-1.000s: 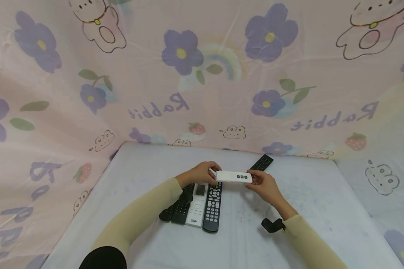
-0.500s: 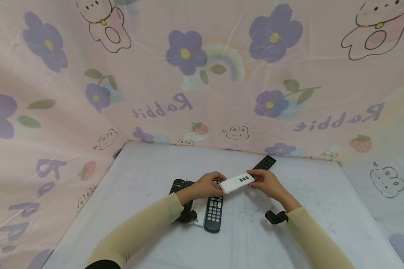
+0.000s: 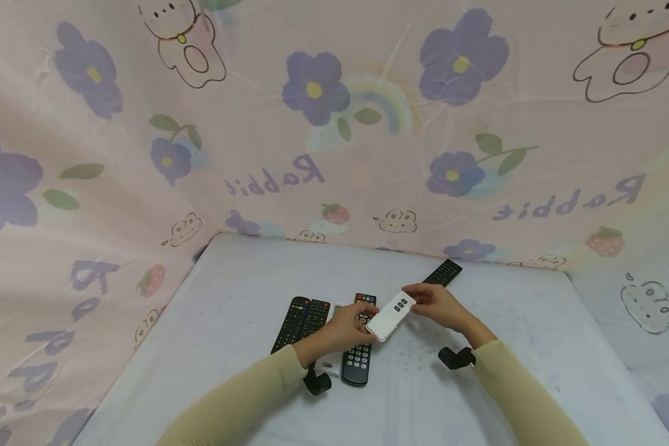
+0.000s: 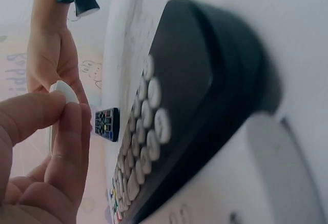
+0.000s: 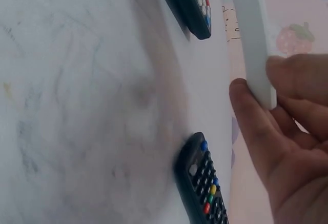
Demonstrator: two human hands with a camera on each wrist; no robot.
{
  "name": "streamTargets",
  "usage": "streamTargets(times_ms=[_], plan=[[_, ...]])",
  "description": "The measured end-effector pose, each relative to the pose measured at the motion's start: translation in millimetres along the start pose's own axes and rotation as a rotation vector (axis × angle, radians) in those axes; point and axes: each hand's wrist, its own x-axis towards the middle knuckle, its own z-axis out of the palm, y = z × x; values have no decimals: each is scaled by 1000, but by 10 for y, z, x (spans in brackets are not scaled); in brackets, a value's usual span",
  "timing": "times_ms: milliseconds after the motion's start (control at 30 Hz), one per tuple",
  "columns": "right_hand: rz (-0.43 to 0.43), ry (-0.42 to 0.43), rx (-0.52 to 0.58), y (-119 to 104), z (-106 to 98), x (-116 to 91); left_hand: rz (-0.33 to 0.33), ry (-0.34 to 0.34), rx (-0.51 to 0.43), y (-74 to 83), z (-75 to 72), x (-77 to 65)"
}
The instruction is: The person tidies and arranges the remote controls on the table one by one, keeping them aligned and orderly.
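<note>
Both hands hold a slim white remote control [image 3: 389, 319] with a few dark buttons, raised above the table and tilted. At its near-left end, my left hand [image 3: 350, 325] pinches it between thumb and fingers, as the left wrist view also shows. My right hand [image 3: 441, 305] grips the far-right end; in the right wrist view the thumb and fingers clasp the white remote [image 5: 256, 44]. Under the left hand lie a dark grey remote with pale buttons [image 3: 357, 365] and a white remote with a small screen [image 3: 327, 364], both partly hidden.
Two black remotes lie side by side, the outer one [image 3: 288, 322] and the inner one [image 3: 314, 316], left of the white one. Another black remote [image 3: 445, 271] lies near the table's back edge. Printed cloth [image 3: 368, 155] walls the white table [image 3: 424, 402].
The white remote has swung from level to slanting, its left end coming down and nearer. My left hand has moved down and right with it; the right hand has kept its hold.
</note>
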Motion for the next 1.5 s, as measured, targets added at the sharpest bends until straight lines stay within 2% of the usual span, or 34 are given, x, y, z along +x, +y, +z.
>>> streamTargets(times_ms=[167, 300, 467, 767, 967, 1133, 1333, 1500], plan=[[-5, -32, -45, 10, 27, 31, 31, 28, 77, 16, 63, -67], [-23, -46, -104, -2, 51, 64, 90, 53, 192, 20, 99, -104], [-53, -112, -119, -6, 94, 129, 133, 94, 440, 36, 134, -132], [-7, -168, -133, -7, 174, 208, 170, 185, 886, 56, 218, -162], [23, -165, -121, -3, 238, 235, 207, 229, 1078, 18, 280, -144], [37, -166, -118, 35, 301, 267, 215, 230, 1175, -3, 315, -143], [30, -158, -137, 61, 336, 272, 191, 217, 1178, -29, 333, -143], [-21, -154, -166, 56, 330, 262, 193, 235, 1199, -46, 332, -127]])
